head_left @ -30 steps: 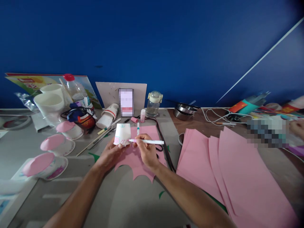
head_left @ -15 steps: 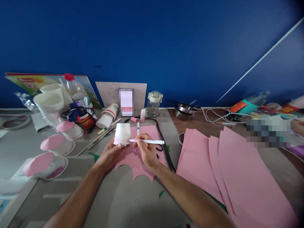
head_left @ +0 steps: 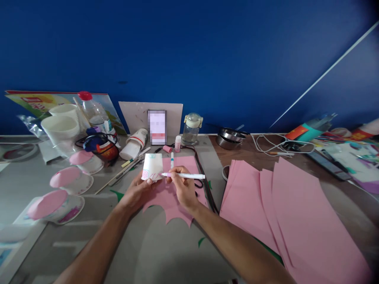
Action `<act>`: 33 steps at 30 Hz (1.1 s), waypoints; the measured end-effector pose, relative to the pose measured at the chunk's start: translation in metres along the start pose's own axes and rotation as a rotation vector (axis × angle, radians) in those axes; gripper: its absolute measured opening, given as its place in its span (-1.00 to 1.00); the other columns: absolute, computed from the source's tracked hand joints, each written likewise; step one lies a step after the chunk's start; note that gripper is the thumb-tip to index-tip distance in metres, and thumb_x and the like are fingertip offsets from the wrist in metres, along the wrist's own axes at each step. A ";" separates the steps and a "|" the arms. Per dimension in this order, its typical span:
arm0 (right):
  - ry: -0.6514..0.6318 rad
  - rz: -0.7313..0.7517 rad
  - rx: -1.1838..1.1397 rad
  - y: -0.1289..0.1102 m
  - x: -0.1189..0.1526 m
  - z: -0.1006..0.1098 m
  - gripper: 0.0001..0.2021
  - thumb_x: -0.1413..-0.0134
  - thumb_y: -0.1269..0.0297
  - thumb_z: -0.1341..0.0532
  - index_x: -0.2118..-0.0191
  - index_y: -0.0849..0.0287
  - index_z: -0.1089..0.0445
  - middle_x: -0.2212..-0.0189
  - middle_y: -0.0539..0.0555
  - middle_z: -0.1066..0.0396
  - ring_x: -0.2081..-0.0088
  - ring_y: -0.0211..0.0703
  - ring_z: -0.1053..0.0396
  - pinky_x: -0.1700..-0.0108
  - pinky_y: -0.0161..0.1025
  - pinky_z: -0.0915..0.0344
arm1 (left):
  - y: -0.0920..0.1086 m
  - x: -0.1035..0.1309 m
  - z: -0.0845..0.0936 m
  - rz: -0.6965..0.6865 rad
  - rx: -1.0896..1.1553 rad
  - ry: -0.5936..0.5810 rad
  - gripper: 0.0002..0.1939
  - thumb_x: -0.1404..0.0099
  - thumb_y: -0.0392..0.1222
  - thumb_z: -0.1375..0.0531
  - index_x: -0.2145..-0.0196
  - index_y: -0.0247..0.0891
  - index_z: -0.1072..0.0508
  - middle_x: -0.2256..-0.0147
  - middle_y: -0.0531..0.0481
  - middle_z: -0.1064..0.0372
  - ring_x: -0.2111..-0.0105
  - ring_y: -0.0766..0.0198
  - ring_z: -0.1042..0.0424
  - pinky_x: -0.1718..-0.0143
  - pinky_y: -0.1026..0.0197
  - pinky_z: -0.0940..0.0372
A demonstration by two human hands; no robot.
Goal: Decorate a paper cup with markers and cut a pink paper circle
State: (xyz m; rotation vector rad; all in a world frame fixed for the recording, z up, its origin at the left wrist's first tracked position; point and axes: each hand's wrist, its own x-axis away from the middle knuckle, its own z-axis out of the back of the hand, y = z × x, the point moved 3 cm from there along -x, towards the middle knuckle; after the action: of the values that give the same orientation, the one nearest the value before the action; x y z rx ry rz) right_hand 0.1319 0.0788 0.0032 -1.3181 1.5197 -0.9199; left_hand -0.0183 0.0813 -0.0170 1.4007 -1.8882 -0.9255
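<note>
The left grip clasps a paper cup, probably light and crushable, best held near its rim. Beside it, the right grip pinches a marker.

Lidded jar, red-capped bottle, metal bowls, probably a phone

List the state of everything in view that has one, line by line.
Paper cup: wide end down, partly drawn on
Pink marker: uncapped, tip at the cup
Left hand: holding the cup
Right hand: gripping the marker
Propped phone: upright, lit
Glass jar: closed
Bottle: capped
Stacked cups: nested
Pink-topped cups: in a row
Pink paper sheet: scalloped edge
</note>
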 end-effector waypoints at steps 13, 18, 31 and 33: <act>0.074 0.001 0.010 -0.003 -0.001 0.001 -0.83 -0.09 0.14 -0.20 0.38 0.12 -0.34 0.57 -0.06 -0.35 0.49 -0.26 -0.29 0.41 -0.31 -0.24 | -0.001 0.000 0.004 0.002 -0.028 0.021 -0.63 -0.08 -0.11 -0.38 0.14 -0.25 -0.53 0.18 -0.15 -0.50 0.19 0.11 -0.47 0.07 0.09 -0.34; 0.064 -0.008 -0.016 0.001 -0.002 0.002 -0.83 -0.09 0.14 -0.21 0.38 0.12 -0.35 0.56 -0.06 -0.36 0.48 -0.26 -0.29 0.42 -0.31 -0.23 | 0.000 0.000 0.004 -0.008 -0.030 0.050 -0.63 -0.07 -0.09 -0.38 0.16 -0.25 -0.53 0.17 -0.14 -0.49 0.17 0.10 -0.46 0.04 0.07 -0.33; 0.032 -0.034 -0.020 0.000 0.000 0.000 -0.85 -0.06 0.17 -0.23 0.39 0.13 -0.34 0.59 -0.08 -0.35 0.49 -0.25 -0.31 0.36 -0.28 -0.25 | 0.002 -0.003 0.004 -0.003 0.076 0.022 -0.69 -0.17 -0.13 -0.33 0.11 -0.20 -0.53 0.13 -0.10 -0.50 0.11 0.13 -0.43 -0.01 0.07 -0.32; 0.026 -0.027 -0.014 -0.001 0.001 0.000 -0.84 -0.06 0.16 -0.24 0.39 0.13 -0.34 0.59 -0.07 -0.36 0.49 -0.25 -0.30 0.37 -0.28 -0.25 | 0.001 -0.004 0.006 0.005 0.096 0.024 -0.70 -0.17 -0.13 -0.33 0.13 -0.23 -0.54 0.14 -0.10 -0.51 0.11 0.13 -0.44 0.00 0.06 -0.33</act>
State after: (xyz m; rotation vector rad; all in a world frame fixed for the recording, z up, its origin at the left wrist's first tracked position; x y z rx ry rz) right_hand 0.1319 0.0779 0.0041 -1.3447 1.5343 -0.9481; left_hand -0.0223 0.0858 -0.0200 1.4554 -1.9397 -0.8218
